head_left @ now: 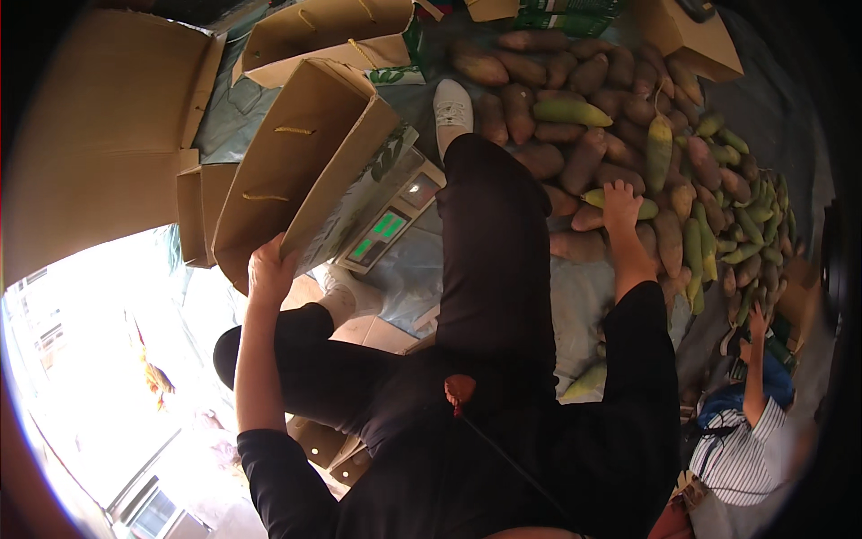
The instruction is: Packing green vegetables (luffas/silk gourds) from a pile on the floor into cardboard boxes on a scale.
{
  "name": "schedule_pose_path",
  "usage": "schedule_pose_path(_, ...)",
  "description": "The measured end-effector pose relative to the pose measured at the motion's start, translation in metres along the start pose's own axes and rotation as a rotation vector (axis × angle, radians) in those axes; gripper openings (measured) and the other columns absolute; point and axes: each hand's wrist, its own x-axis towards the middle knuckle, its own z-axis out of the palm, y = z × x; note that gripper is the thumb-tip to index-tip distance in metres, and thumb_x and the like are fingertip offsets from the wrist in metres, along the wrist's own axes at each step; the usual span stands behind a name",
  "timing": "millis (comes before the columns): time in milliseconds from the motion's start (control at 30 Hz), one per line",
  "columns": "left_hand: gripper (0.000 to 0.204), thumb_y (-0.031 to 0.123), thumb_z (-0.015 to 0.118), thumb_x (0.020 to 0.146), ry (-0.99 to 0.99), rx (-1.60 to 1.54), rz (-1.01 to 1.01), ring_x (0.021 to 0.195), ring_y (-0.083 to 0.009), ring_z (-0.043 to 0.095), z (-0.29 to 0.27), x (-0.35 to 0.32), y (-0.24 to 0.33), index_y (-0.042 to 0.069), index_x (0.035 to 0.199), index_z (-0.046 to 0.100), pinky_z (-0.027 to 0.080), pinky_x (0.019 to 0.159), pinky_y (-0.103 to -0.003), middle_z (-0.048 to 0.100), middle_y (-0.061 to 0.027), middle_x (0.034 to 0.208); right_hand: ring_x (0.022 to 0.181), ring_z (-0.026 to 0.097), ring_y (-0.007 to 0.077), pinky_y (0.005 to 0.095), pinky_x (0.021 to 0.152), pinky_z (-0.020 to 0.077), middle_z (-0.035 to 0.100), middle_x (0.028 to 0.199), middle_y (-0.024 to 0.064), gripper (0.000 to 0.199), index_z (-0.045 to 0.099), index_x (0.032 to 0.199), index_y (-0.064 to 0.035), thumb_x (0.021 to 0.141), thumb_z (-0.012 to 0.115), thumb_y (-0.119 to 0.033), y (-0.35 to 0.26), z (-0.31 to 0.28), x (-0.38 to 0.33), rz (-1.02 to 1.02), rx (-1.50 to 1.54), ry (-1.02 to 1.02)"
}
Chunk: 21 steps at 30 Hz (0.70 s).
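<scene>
At the left, my left hand (271,267) grips the near rim of an open cardboard box (346,144) with yellow cord handles. The box is tilted, its opening to the left, and looks bare inside. It stands on or against a scale (384,235) with a lit green display, partly covered by it. My right hand (621,207) reaches into a heap of vegetables, its fingers curled over a long green radish (646,210). The radish's middle is hidden under the hand. Around it lie brownish-red, soil-dusted roots (585,162) and more green radishes (660,153).
Another corded carton (328,40) stands at the far left, beside a large cardboard panel (99,135). A carton (687,40) sits behind the heap. At the right, a person in a striped shirt (741,454) reaches a hand (759,321) to the heap. My legs straddle the middle.
</scene>
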Motion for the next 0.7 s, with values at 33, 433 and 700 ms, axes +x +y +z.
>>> schedule_pose_path(33,0.027,0.01,0.062,0.075,0.004,0.003,-0.003,0.082,-0.0365,0.063,0.0,0.002,0.002,0.005,0.101,0.064,0.049,0.072,-0.04,0.064,-0.0198,0.084,0.117,0.045,0.0233,0.0499,0.09,0.0409,0.049,0.12,0.0024,0.047,0.048,0.121,-0.0185,0.078,0.064,-0.008,0.003,0.001,0.0,-0.004,0.002,0.003)
schedule_pose_path(433,0.027,0.012,0.062,0.076,-0.04,-0.022,-0.024,0.085,-0.0366,0.061,-0.004,0.002,0.012,0.009,0.102,0.064,0.048,0.074,-0.043,0.064,-0.0188,0.086,0.103,0.054,0.0356,0.0415,0.086,0.0448,0.054,0.108,0.0164,0.064,0.049,0.124,-0.0067,0.066,0.076,-0.013,0.03,-0.048,0.006,-0.113,0.856,0.419)
schedule_pose_path(700,0.026,0.008,0.059,0.074,-0.024,0.015,0.049,0.085,-0.0368,0.061,-0.01,-0.007,-0.001,0.009,0.1,0.065,0.048,0.074,-0.044,0.064,-0.019,0.085,0.099,0.056,0.012,0.0276,0.09,0.0439,0.06,0.108,0.0039,0.042,0.054,0.118,-0.0015,0.079,0.069,-0.007,-0.049,-0.299,-0.056,-0.618,1.496,0.369)
